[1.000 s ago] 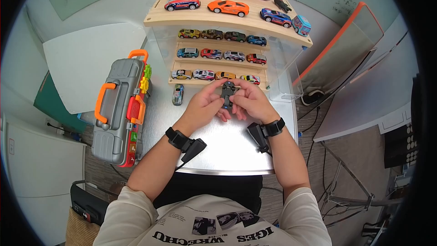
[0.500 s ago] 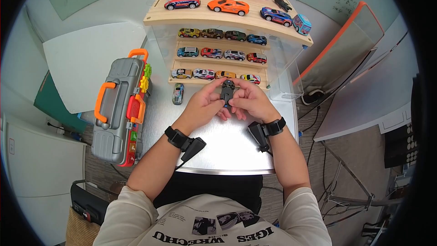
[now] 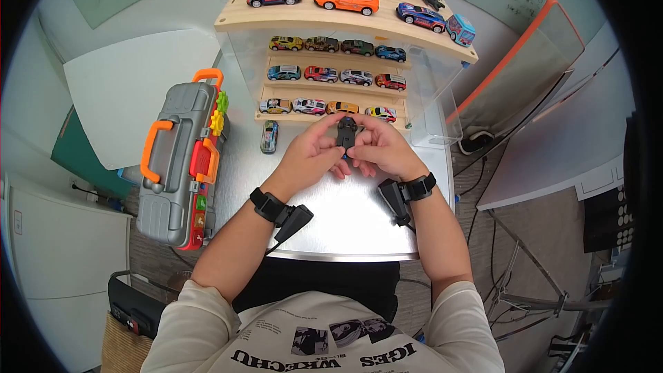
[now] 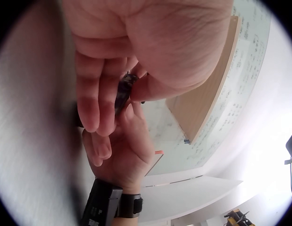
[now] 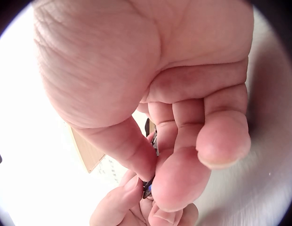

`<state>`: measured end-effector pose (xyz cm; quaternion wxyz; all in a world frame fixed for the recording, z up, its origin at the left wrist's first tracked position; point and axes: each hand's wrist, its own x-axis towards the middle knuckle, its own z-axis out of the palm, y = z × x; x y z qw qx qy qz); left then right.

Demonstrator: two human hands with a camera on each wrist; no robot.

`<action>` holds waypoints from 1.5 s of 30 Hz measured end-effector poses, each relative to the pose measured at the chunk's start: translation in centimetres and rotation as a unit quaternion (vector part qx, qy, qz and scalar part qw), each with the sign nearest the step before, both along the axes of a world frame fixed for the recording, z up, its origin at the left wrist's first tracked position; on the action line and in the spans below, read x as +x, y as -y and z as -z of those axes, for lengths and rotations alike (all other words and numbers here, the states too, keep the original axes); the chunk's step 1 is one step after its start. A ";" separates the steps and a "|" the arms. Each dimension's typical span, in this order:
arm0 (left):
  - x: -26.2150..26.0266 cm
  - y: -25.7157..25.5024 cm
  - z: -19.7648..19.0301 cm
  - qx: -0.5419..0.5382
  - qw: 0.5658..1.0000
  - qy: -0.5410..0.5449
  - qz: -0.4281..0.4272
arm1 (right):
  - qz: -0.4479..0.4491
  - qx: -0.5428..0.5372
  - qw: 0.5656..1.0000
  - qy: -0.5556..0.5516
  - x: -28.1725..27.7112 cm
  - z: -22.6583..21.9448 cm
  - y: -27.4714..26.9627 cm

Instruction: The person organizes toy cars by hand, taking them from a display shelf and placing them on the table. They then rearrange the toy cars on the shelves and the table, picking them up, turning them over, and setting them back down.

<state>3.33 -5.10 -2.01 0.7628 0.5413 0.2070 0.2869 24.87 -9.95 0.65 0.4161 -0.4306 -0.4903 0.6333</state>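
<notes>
A small toy car [image 3: 346, 135] is held between both hands over the silver table, its dark underside facing the head camera. My left hand [image 3: 312, 157] grips it from the left, thumb near its lower end. From the other side my right hand [image 3: 384, 152] pinches it, with the index finger reaching its far end. The left wrist view shows a dark strip of the toy car [image 4: 123, 94] between fingers and thumb. In the right wrist view only a small part of the toy car [image 5: 147, 189] shows between the fingertips; the rest is hidden.
Another toy car [image 3: 269, 137] stands on the table left of the hands. Behind is a wooden display rack [image 3: 242, 17] with rows of toy cars, dolls on top and clear sides. A grey toy toolbox [image 3: 181, 166] with orange handles stands at the left.
The toy car has tilted slightly in the fingers, its base seen at a different angle. Both hands keep their hold. The head view has shifted a little, so the rack sits higher.
</notes>
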 end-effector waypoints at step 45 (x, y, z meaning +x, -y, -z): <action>0.0 0.2 0.0 0.011 1.000 -0.008 -0.003 | 0.004 0.004 1.000 -0.009 0.2 0.3 -0.1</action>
